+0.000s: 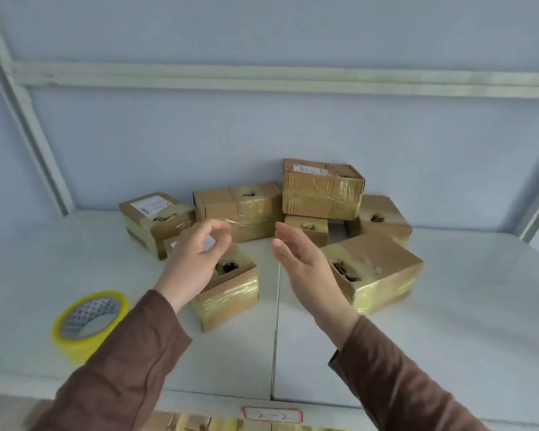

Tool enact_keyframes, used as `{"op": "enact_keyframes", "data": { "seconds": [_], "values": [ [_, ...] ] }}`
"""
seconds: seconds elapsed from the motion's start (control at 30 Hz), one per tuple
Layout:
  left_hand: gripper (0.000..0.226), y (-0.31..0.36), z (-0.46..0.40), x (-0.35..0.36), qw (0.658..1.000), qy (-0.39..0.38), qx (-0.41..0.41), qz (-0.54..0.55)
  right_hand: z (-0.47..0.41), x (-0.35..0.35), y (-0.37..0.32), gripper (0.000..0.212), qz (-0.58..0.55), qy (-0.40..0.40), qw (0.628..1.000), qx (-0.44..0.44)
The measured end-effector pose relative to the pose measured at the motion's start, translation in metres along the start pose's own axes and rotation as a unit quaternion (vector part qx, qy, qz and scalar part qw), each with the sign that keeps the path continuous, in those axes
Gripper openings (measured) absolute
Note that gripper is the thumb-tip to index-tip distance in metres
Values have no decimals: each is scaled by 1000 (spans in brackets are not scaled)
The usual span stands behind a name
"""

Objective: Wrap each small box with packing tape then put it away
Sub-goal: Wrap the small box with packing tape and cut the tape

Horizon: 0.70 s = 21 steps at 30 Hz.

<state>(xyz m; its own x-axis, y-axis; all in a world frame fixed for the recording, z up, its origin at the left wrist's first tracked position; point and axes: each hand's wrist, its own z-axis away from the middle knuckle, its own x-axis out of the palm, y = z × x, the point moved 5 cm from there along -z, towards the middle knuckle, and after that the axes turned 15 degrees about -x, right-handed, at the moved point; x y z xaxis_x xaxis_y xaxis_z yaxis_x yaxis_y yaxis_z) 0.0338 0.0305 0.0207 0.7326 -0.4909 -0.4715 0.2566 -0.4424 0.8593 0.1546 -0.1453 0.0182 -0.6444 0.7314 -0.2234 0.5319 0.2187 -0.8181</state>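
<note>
Both hands hover over a pale grey shelf board (448, 321), neither holding anything. The left hand (196, 259), in a brown sleeve (112, 368), has its fingers loosely curved with thumb and forefinger apart; it hangs in front of a small brown cardboard box banded with yellowish clear tape (231, 287), which has a torn hole in its top. Whether the hand touches that box I cannot tell. The right hand (305, 259) is open, fingers straight and together, palm turned toward the left hand, just beside a larger taped cardboard box (377, 269) at about 3 o'clock from it.

At 12 o'clock from the hands, against the pale blue back wall (262, 135), stands a cluster of more taped boxes: a labelled box (153, 219) at the left end, a long box (240, 206) in the middle, a tiny box (308, 227) beneath a stacked box with a shipping label (321, 188), and one more (380, 216) at the right end.

A roll of yellow-tinted packing tape (89, 321) lies flat at 8 o'clock from the left hand (well apart from the boxes). A red-bordered tag (271, 415) sits on the shelf's front edge at 6 o'clock.
</note>
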Motion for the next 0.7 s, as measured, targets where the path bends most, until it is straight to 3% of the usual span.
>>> {"op": "enact_keyframes", "data": {
  "seconds": [0.17, 0.33, 0.6, 0.7],
  "values": [
    [45, -37, -31, -20, 986, 33, -84, -141, 20, 47, 25, 72, 4, -77, 991, 112],
    [74, -62, -46, -25, 974, -12, -156, -165, 37, 70, 41, 83, -65, -81, 979, 176],
    [83, -58, -36, -20, 964, -1, -199, -175, 47, 59, 51, 86, -78, -69, 975, 196],
    [74, -52, -26, -14, 968, -1, -179, -178, 42, 37, 52, 85, -56, -23, 981, 183]
  ]
}}
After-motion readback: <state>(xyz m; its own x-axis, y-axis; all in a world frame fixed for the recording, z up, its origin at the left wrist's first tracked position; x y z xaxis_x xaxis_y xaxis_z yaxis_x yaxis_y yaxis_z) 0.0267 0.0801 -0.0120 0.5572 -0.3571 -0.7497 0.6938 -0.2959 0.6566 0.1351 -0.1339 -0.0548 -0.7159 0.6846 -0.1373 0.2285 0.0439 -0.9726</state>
